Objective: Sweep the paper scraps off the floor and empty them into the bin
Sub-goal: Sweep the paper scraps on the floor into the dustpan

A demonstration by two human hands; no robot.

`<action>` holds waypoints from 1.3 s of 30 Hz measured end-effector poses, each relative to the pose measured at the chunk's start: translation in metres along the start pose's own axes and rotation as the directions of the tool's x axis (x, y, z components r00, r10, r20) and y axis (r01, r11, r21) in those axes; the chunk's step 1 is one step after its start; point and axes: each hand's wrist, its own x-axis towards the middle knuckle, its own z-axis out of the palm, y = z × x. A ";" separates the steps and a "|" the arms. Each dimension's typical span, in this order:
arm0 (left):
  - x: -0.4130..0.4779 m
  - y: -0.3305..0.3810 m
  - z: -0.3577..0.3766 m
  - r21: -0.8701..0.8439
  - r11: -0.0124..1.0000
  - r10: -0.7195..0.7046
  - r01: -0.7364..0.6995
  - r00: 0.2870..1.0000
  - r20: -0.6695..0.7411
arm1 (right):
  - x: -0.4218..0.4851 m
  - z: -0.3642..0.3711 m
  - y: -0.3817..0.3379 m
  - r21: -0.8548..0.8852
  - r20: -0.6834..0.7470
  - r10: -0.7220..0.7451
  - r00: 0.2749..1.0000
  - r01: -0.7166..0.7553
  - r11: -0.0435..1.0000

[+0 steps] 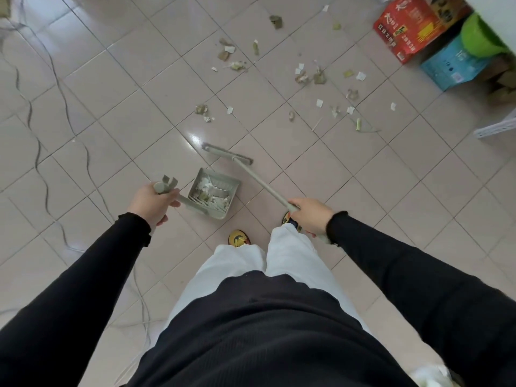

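Note:
My left hand [152, 203] grips the top of the grey dustpan's handle. The dustpan [213, 195] rests on the tiled floor in front of my feet and holds white and brown paper scraps. My right hand [310, 215] is closed around the grey broom handle. The flat broom head [227, 154] lies on the floor just beyond the dustpan's open side. Several paper scraps [307, 76] lie scattered across the tiles farther ahead, up to the boxes at the top right. No bin is clearly in view.
A red carton [413, 26], a blue box [452, 67] and a green plastic object [479, 36] stand at the top right. A white slatted basket edge [499, 127] shows at the right. Thin cables [36, 141] snake over the floor on the left.

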 end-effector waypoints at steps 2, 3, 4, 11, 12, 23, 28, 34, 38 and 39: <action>-0.001 0.001 0.002 0.008 1.000 0.007 -0.007 1.000 0.007 | 0.017 0.014 -0.008 -0.061 0.026 0.021 0.999 -0.019 0.998; -0.002 0.001 0.003 0.009 1.000 0.007 -0.008 1.000 0.012 | 0.021 0.019 -0.008 -0.087 0.049 0.028 0.998 -0.023 0.996; -0.002 0.001 0.004 0.005 1.000 0.007 -0.007 1.000 0.017 | 0.023 0.022 -0.006 -0.104 0.080 0.034 0.996 -0.025 0.994; 0.002 0.006 0.008 0.002 0.999 0.039 -0.039 0.999 0.030 | -0.030 -0.009 0.042 0.144 0.107 0.051 0.993 -0.066 0.987; 0.003 0.007 0.009 0.010 0.999 0.045 -0.045 0.998 0.034 | -0.037 -0.012 0.048 0.176 0.099 0.049 0.994 -0.066 0.982; 0.008 0.048 0.045 0.085 0.983 0.146 -0.161 0.977 0.156 | -0.035 -0.017 0.087 0.686 -0.007 0.195 0.981 -0.137 0.715; 0.008 0.083 0.081 0.125 0.966 0.192 -0.225 0.953 0.233 | -0.032 -0.044 0.128 0.840 0.060 0.336 0.940 -0.229 0.492; 0.010 0.129 0.136 0.190 0.934 0.234 -0.302 0.920 0.314 | -0.022 -0.065 0.173 0.879 -0.008 0.421 0.907 -0.195 0.436; 0.008 0.167 0.176 0.185 0.923 0.260 -0.337 0.902 0.345 | -0.017 -0.087 0.208 0.897 -0.066 0.463 0.884 -0.151 0.415; 0.007 0.177 0.188 0.191 0.919 0.264 -0.344 0.899 0.349 | -0.016 -0.095 0.218 0.892 -0.087 0.468 0.880 -0.140 0.430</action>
